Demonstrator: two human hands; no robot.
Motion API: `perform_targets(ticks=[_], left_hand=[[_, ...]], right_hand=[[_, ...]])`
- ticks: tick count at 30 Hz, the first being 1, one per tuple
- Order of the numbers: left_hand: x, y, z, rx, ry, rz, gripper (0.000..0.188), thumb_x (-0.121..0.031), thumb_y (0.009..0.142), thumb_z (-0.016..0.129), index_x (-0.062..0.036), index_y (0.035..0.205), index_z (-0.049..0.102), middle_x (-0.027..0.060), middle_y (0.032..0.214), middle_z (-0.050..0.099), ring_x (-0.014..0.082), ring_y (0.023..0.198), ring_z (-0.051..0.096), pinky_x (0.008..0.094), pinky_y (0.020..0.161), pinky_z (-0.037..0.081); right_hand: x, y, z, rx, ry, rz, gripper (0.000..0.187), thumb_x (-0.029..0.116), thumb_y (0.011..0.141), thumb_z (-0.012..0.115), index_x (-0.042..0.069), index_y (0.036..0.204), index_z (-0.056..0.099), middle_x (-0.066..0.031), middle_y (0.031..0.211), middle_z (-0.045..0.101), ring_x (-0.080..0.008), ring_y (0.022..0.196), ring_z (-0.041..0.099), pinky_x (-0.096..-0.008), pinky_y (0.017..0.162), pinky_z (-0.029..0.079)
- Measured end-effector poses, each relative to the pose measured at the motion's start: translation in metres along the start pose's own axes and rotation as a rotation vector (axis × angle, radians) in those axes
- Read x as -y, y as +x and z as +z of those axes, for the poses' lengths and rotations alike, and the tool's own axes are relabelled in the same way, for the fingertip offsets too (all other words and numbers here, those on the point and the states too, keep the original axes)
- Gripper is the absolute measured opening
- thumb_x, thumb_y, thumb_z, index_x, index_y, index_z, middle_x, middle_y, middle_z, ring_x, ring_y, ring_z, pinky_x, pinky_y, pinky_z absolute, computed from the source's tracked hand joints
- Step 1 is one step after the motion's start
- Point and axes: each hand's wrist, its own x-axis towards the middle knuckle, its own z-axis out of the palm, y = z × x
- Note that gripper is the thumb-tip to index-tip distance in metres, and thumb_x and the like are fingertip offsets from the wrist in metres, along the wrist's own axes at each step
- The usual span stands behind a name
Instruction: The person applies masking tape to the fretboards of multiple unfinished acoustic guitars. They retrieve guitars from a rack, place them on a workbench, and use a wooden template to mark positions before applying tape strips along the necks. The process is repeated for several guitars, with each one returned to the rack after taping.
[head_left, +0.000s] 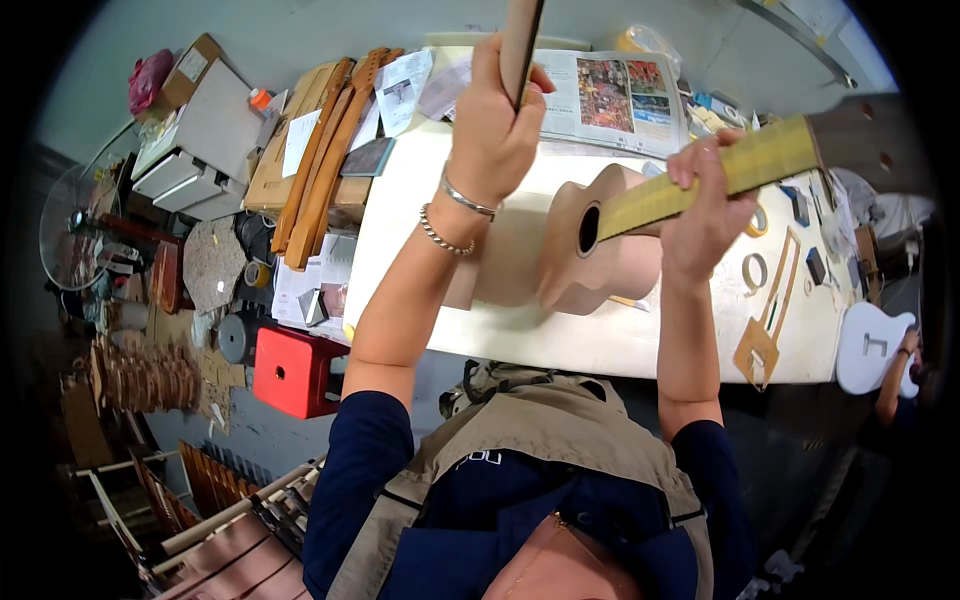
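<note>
My right hand [705, 205] is wrapped round the neck of a small unfinished guitar [578, 270]. Yellow tape covers its fretboard [740, 170], and its dark headstock [875, 145] points to the far right. The pale body, with a round black soundhole, is over the white tabletop [400, 290]. At the upper middle my left hand [500, 120] grips a long pale wooden piece with a dark edge [520, 50], raised high; its top leaves the picture. Beneath my left forearm part of another pale wooden form [462, 290] shows, mostly hidden.
Several wooden necks [330, 150] lie at the table's left on cardboard and papers. A newspaper [620, 95] lies at the back. Tape rolls [754, 270] and a wooden template [757, 352] are on the right. A red stool [297, 372] stands left; another person holds a white guitar body [872, 345].
</note>
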Motion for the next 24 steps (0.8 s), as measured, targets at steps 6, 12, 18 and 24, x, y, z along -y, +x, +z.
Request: perform_targets(ticks=[6, 12, 18, 24], left_hand=[[-0.011, -0.01, 0.021, -0.096, -0.127, 0.005, 0.038, -0.013, 0.09, 0.055, -0.0011, 0.123, 0.04, 0.0039, 0.088, 0.058, 0.0087, 0.072, 0.052, 0.0223, 0.066, 0.044], [-0.016, -0.009, 0.019, 0.034, -0.342, -0.103, 0.048, -0.03, 0.086, 0.065, -0.0033, 0.121, 0.046, 0.0027, 0.102, 0.058, 0.0076, 0.092, 0.054, 0.0235, 0.082, 0.044], [-0.021, -0.026, -0.003, -0.009, -0.098, -0.069, 0.028, -0.02, 0.081, 0.071, -0.0046, 0.098, 0.054, -0.0018, 0.075, 0.058, 0.004, 0.071, 0.055, 0.0202, 0.06, 0.044], [-0.121, -0.134, -0.07, -0.437, -0.041, 0.008, 0.039, -0.023, 0.079, 0.073, -0.004, 0.098, 0.045, 0.0017, 0.079, 0.054, 0.0102, 0.074, 0.056, 0.0258, 0.064, 0.046]], right_hand=[[-0.024, -0.001, 0.025, 0.139, 0.003, 0.088, 0.015, 0.004, 0.089, 0.054, 0.0, 0.102, 0.047, -0.0014, 0.072, 0.047, -0.0075, 0.062, 0.044, -0.0209, 0.057, 0.038], [-0.068, 0.0, 0.022, 0.486, 0.095, 0.379, 0.068, 0.054, 0.094, 0.031, 0.002, 0.138, 0.03, -0.0085, 0.142, 0.032, -0.0184, 0.132, 0.028, -0.0308, 0.11, 0.02], [-0.071, -0.021, 0.01, 0.655, -0.207, 0.085, 0.086, 0.067, 0.087, 0.011, 0.002, 0.143, 0.02, -0.0109, 0.15, 0.017, -0.023, 0.139, 0.012, -0.038, 0.113, 0.004], [-0.036, -0.057, 0.028, 0.675, -0.139, 0.197, 0.096, 0.076, 0.081, 0.012, 0.003, 0.141, 0.027, -0.01, 0.148, 0.025, -0.0251, 0.14, 0.012, -0.0514, 0.11, -0.001]])
